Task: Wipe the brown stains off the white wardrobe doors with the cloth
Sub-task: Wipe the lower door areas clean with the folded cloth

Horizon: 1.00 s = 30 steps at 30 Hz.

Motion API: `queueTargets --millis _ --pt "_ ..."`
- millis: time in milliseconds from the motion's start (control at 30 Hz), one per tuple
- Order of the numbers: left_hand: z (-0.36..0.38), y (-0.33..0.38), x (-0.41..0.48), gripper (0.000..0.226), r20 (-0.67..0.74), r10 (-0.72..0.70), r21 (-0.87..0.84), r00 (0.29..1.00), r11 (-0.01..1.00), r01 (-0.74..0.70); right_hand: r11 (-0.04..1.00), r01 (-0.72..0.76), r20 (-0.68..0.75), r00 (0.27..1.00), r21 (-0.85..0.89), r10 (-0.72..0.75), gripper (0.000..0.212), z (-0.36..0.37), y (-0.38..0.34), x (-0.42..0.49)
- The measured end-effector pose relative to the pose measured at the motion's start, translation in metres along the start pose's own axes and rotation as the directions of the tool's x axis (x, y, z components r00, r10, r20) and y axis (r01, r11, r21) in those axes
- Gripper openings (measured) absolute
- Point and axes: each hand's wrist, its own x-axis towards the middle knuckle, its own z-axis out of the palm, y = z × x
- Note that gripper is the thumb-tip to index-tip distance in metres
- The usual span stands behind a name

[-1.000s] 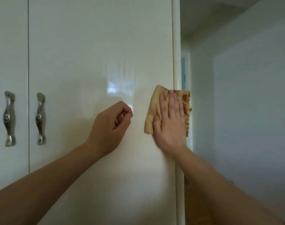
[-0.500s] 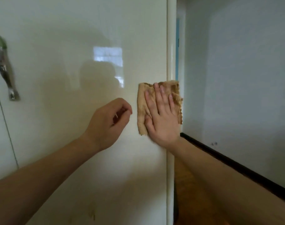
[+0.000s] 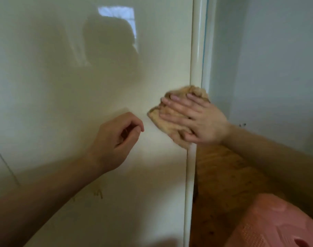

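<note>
Tan cloth (image 3: pixel 167 120) pinned flat under our right hand (image 3: pixel 196 120) on the wardrobe door (image 3: pixel 63 77); left hand (image 3: pixel 114 139) loosely curled, empty

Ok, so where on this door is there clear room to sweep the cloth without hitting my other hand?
Free: the broad door stretch above both hands, up to the window reflection; also below the cloth, between left forearm and rounded edge, toward the brown streaks. Crowded: the narrow gap between left hand and cloth, which the right hand presses.
</note>
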Motion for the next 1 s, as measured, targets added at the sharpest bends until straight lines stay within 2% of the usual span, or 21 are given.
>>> queueTargets --millis 67,100,133,167,233,267,333,367,400,433,500,567,633,700,733,800,833,900,933,967,1000 --pt "0.002 0.001 -0.002 0.013 -0.035 0.009 -0.021 0.999 1.0 -0.01 0.971 -0.241 -0.168 0.957 -0.007 0.236 0.062 -0.004 -0.01 0.031" --pt "0.003 0.001 -0.005 0.014 -0.043 0.026 -0.016 0.999 1.0 -0.027 0.942 -0.334 -0.203 0.922 0.009 0.329 0.063 0.005 -0.027 0.039" --pt "0.004 -0.001 -0.01 0.014 -0.046 0.041 -0.004 0.998 0.999 -0.041 0.926 -0.375 -0.188 0.907 0.045 0.377 0.065 0.017 -0.051 0.039" --pt "0.006 -0.003 -0.016 0.014 -0.051 0.043 0.012 0.998 0.999 -0.043 0.933 -0.353 -0.127 0.925 0.068 0.359 0.068 0.033 -0.082 0.032" --pt "0.009 -0.008 -0.033 0.015 -0.044 0.024 0.022 0.999 0.999 -0.023 0.987 -0.146 0.039 0.989 0.059 0.144 0.071 0.064 -0.146 -0.011" --pt "0.009 -0.012 -0.042 0.016 -0.039 0.008 0.015 0.999 1.0 -0.007 1.0 -0.006 0.121 0.993 0.009 0.005 0.073 0.075 -0.168 -0.042" --pt "0.009 -0.017 -0.058 0.017 -0.022 -0.016 0.01 1.0 1.0 0.017 0.977 0.206 0.293 0.938 -0.047 -0.183 0.087 0.084 -0.19 -0.091" --pt "0.007 -0.02 -0.064 0.019 -0.015 -0.018 0.015 1.0 1.0 0.018 0.964 0.265 0.35 0.905 -0.013 -0.244 0.093 0.083 -0.186 -0.101" --pt "0.006 -0.021 -0.068 0.019 -0.008 -0.015 0.013 1.0 1.0 0.015 0.961 0.277 0.358 0.896 0.014 -0.263 0.089 0.078 -0.175 -0.102" --pt "0.005 -0.021 -0.07 0.019 -0.002 -0.011 0.004 1.0 1.0 0.011 0.969 0.241 0.316 0.917 0.047 -0.244 0.076 0.067 -0.157 -0.092" --pt "0.001 -0.019 -0.069 0.017 -0.031 -0.016 -0.019 0.999 1.0 0.016 0.985 0.157 0.16 0.973 0.072 -0.167 0.061 0.044 -0.114 -0.05" --pt "-0.003 -0.018 -0.068 0.016 -0.078 -0.038 -0.039 0.996 0.999 0.035 0.995 -0.049 0.007 0.999 0.087 0.049 0.062 0.025 -0.088 0.007" --pt "-0.01 -0.017 -0.069 0.015 -0.113 -0.042 -0.063 0.993 0.997 0.035 0.952 -0.287 -0.155 0.941 0.107 0.301 0.063 0.023 -0.097 0.054" --pt "-0.019 -0.021 -0.081 0.015 -0.12 -0.05 -0.058 0.991 0.997 0.043 0.904 -0.4 -0.171 0.89 0.149 0.422 0.068 0.036 -0.144 0.076" --pt "-0.024 -0.024 -0.09 0.014 -0.121 -0.042 -0.036 0.992 0.999 0.038 0.922 -0.356 -0.129 0.918 0.148 0.375 0.07 0.048 -0.178 0.072" --pt "-0.031 -0.034 -0.112 0.014 -0.103 -0.041 0.013 0.994 0.999 0.043 0.985 -0.116 0.029 0.993 0.127 0.113 0.071 0.081 -0.248 0.035" --pt "-0.033 -0.041 -0.123 0.013 -0.087 -0.051 0.032 0.995 0.998 0.054 0.99 0.015 0.164 0.986 0.137 -0.038 0.072 0.096 -0.274 0.009" --pt "-0.033 -0.05 -0.138 0.012 -0.04 -0.069 0.057 0.997 0.996 0.072 0.96 0.192 0.398 0.879 0.205 -0.261 0.082 0.111 -0.292 -0.033" --pt "-0.034 -0.053 -0.143 0.011 -0.019 -0.078 0.069 0.997 0.995 0.079 0.941 0.235 0.429 0.844 0.245 -0.323 0.083 0.113 -0.288 -0.043" --pt "-0.035 -0.055 -0.144 0.011 -0.007 -0.083 0.071 0.997 0.994 0.083 0.938 0.237 0.415 0.849 0.254 -0.327 0.079 0.111 -0.276 -0.045" --pt "-0.034 -0.055 -0.142 0.011 -0.002 -0.085 0.07 0.996 0.994 0.085 0.949 0.2 0.357 0.891 0.245 -0.28 0.072 0.101 -0.258 -0.039"
